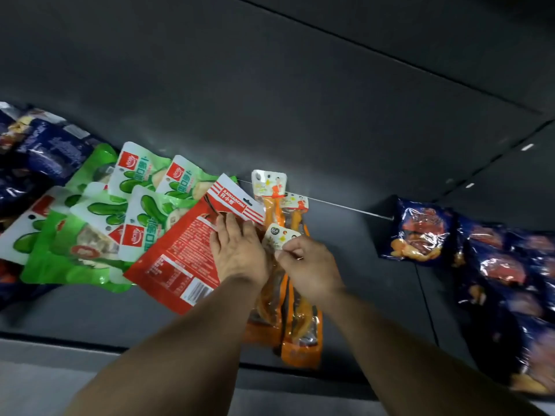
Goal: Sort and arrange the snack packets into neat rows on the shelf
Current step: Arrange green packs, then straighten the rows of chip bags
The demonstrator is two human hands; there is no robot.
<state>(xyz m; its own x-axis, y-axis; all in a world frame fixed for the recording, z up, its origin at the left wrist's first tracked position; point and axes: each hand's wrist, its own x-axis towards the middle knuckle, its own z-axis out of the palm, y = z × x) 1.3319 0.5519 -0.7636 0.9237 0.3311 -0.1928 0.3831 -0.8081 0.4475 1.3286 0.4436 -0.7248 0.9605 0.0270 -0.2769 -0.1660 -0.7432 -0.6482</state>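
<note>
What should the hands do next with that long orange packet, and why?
Probably lay it down straight beside the other two orange packets. The right hand pinches the header of the top orange packet, which lies slanted across them, while the left hand rests flat on the red packet.

Both bare forearms reach forward side by side. The left hand (238,250) lies flat, palm down, fingers (231,226) extended. The right hand (306,265) is curled, thumb and fingers pinched together.

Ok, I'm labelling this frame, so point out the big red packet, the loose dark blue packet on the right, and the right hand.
Big red packet (177,250), head view, on its printed back panel.
Loose dark blue packet (420,232), head view, on its middle.
Right hand (306,265), head view, on its back.
</note>
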